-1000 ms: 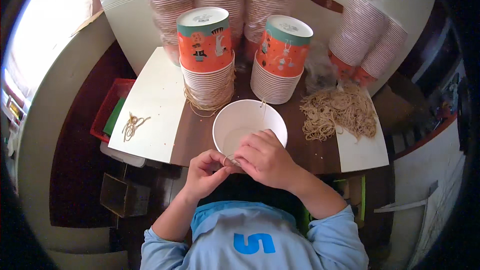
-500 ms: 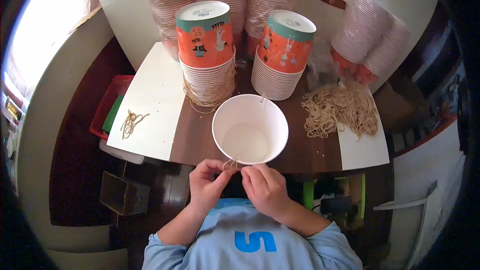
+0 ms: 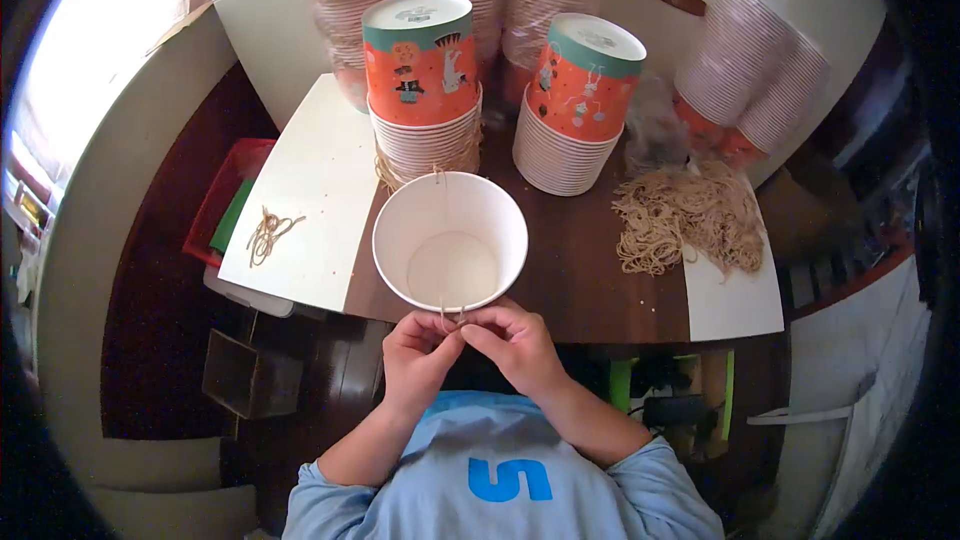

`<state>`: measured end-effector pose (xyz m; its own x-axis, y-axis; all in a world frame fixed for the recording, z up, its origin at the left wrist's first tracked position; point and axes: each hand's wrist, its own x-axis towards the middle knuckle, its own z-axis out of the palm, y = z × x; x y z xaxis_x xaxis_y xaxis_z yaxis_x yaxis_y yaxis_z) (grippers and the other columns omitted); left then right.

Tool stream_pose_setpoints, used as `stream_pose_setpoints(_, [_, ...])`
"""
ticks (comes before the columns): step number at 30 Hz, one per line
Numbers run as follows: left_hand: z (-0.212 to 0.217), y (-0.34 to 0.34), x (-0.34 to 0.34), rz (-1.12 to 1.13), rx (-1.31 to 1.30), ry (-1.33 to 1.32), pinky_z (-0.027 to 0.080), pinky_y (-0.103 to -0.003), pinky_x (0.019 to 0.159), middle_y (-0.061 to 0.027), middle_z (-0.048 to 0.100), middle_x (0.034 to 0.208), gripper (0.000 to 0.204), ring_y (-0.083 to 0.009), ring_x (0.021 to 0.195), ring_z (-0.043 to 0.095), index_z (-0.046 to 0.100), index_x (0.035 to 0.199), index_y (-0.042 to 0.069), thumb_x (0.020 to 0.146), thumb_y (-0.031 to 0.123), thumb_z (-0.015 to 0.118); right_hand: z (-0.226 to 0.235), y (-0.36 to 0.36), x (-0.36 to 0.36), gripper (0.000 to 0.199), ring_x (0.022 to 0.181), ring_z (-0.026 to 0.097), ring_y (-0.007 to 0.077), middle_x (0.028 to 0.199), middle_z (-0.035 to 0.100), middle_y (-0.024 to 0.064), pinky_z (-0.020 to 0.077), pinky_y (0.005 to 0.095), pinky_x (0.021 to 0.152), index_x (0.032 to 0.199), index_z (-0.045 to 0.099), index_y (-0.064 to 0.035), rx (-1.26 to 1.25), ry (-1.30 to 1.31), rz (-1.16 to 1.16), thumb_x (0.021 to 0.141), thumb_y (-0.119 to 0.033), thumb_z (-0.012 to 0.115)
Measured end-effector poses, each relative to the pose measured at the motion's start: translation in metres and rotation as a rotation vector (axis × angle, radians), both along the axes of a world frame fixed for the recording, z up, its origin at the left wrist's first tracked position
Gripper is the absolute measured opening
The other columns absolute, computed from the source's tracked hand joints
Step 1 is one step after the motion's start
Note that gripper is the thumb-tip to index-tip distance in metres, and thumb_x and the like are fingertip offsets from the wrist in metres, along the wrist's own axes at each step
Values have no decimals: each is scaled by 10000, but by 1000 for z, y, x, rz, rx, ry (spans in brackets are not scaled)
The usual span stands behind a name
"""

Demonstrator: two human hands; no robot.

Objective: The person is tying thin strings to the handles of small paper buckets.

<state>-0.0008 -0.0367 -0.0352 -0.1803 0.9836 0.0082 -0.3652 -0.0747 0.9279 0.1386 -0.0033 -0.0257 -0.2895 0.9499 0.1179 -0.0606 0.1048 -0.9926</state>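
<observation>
A white paper bucket [image 3: 450, 210] stands open side up at the table's near edge, tilted toward me. A thin tan string [image 3: 452, 319] comes over its near rim, and both my hands pinch it just outside the bucket. My left hand [image 3: 418, 348] is closed on the string, thumb and forefinger together. Close against it, my right hand [image 3: 512, 342] is closed on the string too, thumb tip near the left fingertips. Another short bit of string shows at the far rim. How the string is looped between the fingertips is too small to make out.
Behind stand two upside-down stacks of orange and green buckets, one at left [image 3: 425, 90] and one at right [image 3: 580, 100]. A heap of tan strings [image 3: 690, 215] lies at right, a few loose strings [image 3: 270, 235] at left. Plastic-wrapped bucket stacks [image 3: 455, 0] line the back.
The bucket has shifted left and turned, bringing one string end to the far rim. My right hand has moved in against the left, its fingers now at the near rim.
</observation>
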Motion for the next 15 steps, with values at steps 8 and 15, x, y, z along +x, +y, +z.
stream_pose_setpoints(8, [-1, -5, 0, 97, 22, 199, 464, -201, 675, -57, 639, 860, 93, -87, 735, 584, 583, 836, 15, 801, -35, 653, -11, 8, -2, 138, 657, 498, 66, 830, 611, -15, 393, 207, 573, 956, 652, -77, -762, 557, 174, 858, -160, 602])
stream_pose_setpoints(15, [-3, 1, -2, 206, 411, 649, 482, -268, 711, -92, 643, 854, 135, -171, 794, 617, 598, 858, 7, 753, -48, 662, -8, 6, -5, 118, 643, 475, 57, 772, 591, -39, 381, 203, 571, 926, 648, -92, -789, 565, 153, 851, -176, 614])
